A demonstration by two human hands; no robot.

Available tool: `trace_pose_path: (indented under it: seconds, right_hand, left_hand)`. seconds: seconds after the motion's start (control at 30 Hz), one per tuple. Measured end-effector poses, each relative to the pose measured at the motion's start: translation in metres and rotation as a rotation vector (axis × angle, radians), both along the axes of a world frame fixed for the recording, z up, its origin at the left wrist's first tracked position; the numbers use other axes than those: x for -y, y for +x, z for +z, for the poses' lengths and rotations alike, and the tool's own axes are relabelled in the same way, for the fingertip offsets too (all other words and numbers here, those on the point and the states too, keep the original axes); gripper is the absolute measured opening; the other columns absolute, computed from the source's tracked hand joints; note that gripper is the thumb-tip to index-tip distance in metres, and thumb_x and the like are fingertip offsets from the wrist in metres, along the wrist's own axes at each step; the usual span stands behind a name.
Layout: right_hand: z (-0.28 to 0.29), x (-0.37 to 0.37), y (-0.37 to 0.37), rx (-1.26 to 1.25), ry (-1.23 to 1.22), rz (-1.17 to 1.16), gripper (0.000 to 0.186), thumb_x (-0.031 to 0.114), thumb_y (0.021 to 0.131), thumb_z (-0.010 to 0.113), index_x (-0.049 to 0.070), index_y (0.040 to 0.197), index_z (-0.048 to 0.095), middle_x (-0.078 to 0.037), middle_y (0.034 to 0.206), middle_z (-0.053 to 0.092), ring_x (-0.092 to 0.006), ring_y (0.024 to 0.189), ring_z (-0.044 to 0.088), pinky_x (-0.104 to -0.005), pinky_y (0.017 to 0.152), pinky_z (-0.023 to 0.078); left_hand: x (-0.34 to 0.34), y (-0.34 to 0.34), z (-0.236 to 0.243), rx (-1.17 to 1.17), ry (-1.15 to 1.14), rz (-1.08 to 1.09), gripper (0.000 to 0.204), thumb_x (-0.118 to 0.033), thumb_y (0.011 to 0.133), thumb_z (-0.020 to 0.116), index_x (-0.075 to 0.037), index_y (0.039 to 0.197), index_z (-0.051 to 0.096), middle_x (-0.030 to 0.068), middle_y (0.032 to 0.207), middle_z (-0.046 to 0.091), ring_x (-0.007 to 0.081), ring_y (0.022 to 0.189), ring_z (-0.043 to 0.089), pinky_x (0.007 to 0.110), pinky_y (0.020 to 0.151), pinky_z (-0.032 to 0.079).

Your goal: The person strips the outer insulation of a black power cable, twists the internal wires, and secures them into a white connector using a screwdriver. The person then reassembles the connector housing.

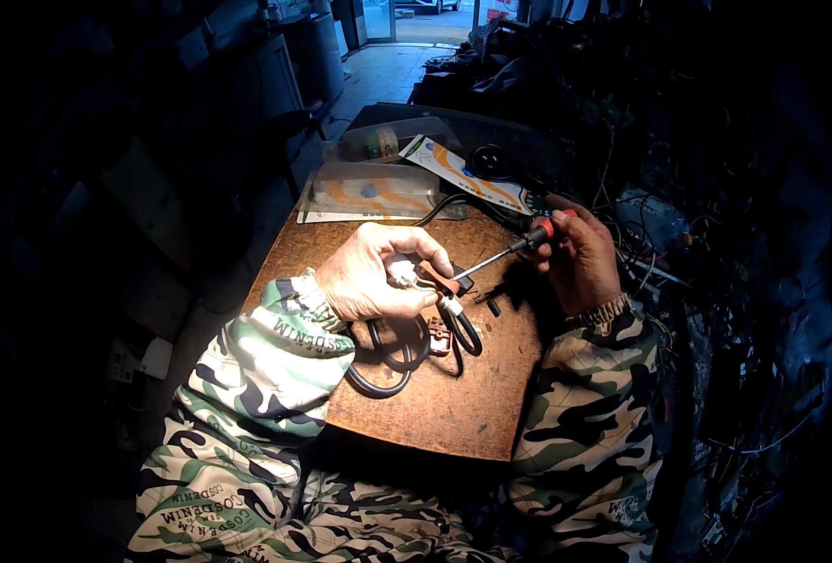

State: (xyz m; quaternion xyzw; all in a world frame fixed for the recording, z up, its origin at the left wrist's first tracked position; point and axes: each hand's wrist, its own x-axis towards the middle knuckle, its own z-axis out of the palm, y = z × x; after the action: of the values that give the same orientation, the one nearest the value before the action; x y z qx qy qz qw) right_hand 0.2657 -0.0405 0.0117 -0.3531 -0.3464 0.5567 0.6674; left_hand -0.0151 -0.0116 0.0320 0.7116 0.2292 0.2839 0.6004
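Between the thumb and fingers of my left hand is a small reddish-brown plastic part, with pale wires running to it. A screwdriver with a red and black handle is gripped in my right hand. Its shaft slants down leftward, and the tip meets or nearly meets the brown part; exact contact is hard to see. Below my left hand lies a coiled black cable. Beside the loops rests a brown, open plastic housing piece. Small black bits are on the wood to the right.
On the wooden table's far side are a clear blister pack, a printed card and a clear plastic container. A black cord lies beyond the card. Tangled wires crowd the dark right side.
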Motion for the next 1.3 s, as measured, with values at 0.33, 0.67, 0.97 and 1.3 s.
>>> trace_pose_path:
  seconds: [0.33,0.67,0.97,1.3]
  right_hand:
    - [-0.006,-0.003,-0.004,-0.005,-0.085,0.041,0.022,0.01,0.096,0.054,0.001,0.116,0.051,-0.011,0.081,0.064,-0.0136,0.059,0.058,-0.0267,0.048,0.046]
    - [-0.012,-0.005,-0.005,-0.009,-0.13,0.059,0.019,0.011,0.095,0.051,0.002,0.111,0.053,-0.009,0.079,0.06,-0.0126,0.056,0.053,-0.0273,0.046,0.044]
    - [-0.012,-0.007,-0.012,0.109,-0.188,0.02,0.022,0.017,0.094,0.063,0.005,0.11,0.053,-0.005,0.076,0.056,-0.0106,0.051,0.048,-0.025,0.042,0.039]
    - [-0.012,-0.006,-0.011,0.105,-0.179,-0.006,0.029,0.018,0.093,0.066,0.004,0.114,0.051,-0.005,0.079,0.056,-0.0118,0.053,0.053,-0.0255,0.042,0.041]
  left_hand:
    - [-0.003,-0.001,-0.008,0.093,-0.095,-0.095,0.027,0.006,0.079,0.071,0.001,0.105,0.065,0.0109,0.099,0.071,0.0167,0.096,0.069,0.028,0.086,0.056]
    - [0.001,0.002,-0.003,0.028,-0.103,-0.102,0.027,0.004,0.08,0.069,0.001,0.106,0.065,0.0112,0.101,0.071,0.0147,0.094,0.068,0.027,0.083,0.055]
    - [0.0,0.002,-0.007,0.078,-0.121,-0.144,0.026,0.005,0.08,0.068,0.0,0.106,0.065,0.011,0.101,0.071,0.0154,0.094,0.069,0.027,0.083,0.057]
    - [0.002,0.001,-0.005,0.105,-0.292,-0.19,0.024,0.006,0.086,0.066,0.001,0.108,0.062,0.0143,0.102,0.07,0.0233,0.085,0.073,0.029,0.071,0.062]
